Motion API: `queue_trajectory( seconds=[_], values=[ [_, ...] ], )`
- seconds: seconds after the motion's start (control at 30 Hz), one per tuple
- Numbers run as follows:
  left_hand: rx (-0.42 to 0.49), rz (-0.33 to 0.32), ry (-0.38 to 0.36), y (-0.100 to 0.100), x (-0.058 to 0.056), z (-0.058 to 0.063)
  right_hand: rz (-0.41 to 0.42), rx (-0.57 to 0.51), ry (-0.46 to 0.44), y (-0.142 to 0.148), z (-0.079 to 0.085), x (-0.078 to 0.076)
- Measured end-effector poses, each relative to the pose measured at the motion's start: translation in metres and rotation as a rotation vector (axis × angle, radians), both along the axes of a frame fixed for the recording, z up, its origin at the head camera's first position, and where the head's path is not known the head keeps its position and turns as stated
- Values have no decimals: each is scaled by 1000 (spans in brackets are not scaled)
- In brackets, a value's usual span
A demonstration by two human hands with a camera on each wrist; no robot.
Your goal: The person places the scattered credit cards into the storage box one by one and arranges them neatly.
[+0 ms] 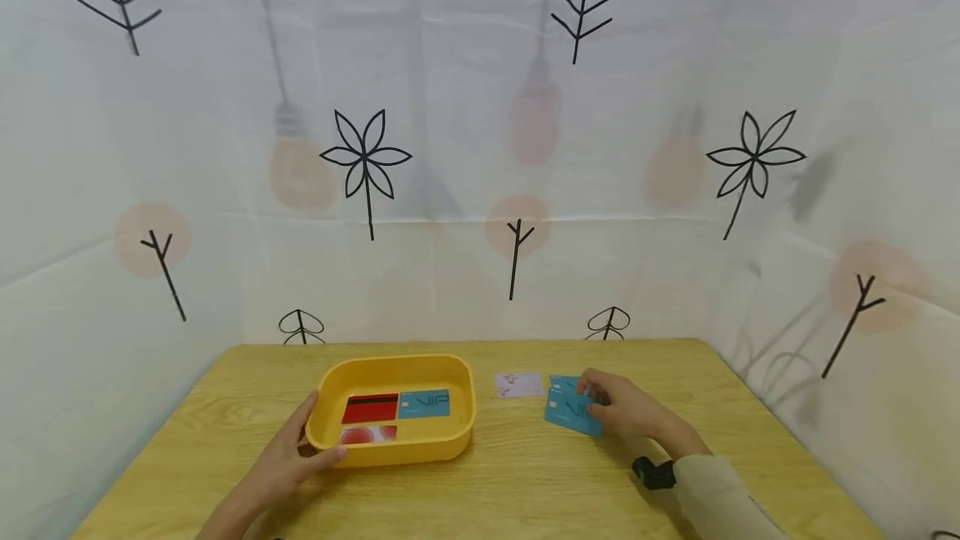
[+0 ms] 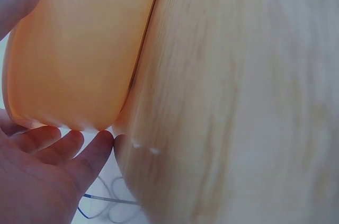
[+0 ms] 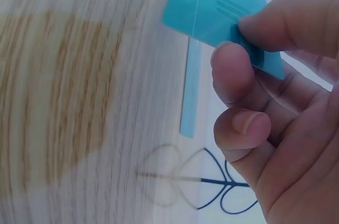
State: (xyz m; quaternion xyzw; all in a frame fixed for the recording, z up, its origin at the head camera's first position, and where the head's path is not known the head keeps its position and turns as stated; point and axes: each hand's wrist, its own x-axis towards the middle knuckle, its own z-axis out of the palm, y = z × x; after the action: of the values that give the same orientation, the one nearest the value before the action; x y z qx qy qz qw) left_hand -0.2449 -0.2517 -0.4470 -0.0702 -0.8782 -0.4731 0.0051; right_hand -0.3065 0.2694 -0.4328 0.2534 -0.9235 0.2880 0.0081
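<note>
My left hand [image 1: 279,463] grips the left end of a yellow plastic tray [image 1: 405,452], thumb along the near side and fingertips against the end wall [image 2: 79,75]. Inside the tray lie a red card with a black stripe [image 1: 371,410], a blue VIP card [image 1: 424,404] and a pink-and-red patterned card [image 1: 367,435]. Between thumb and fingers my right hand [image 1: 637,408] pinches another blue VIP card [image 3: 212,7], tilted above the table. Partly hidden behind it, one more blue card [image 1: 561,382] lies on the wood.
A pale pink patterned card [image 1: 519,385] lies between the tray and the right hand on the wooden table [image 1: 525,482]. White cloth [image 1: 450,273] with plant drawings hangs behind the table and at both sides. A dark band [image 1: 654,473] is at the right wrist.
</note>
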Motion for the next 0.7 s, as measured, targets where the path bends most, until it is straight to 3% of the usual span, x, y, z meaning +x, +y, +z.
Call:
queue_trajectory(
  seconds=[0.3, 0.7],
  values=[
    [-4, 5, -2, -2, 0, 0, 65, -21, 58, -6, 1, 0],
    [0, -14, 19, -2, 0, 0, 78, -33, 72, -15, 4, -1]
  ],
)
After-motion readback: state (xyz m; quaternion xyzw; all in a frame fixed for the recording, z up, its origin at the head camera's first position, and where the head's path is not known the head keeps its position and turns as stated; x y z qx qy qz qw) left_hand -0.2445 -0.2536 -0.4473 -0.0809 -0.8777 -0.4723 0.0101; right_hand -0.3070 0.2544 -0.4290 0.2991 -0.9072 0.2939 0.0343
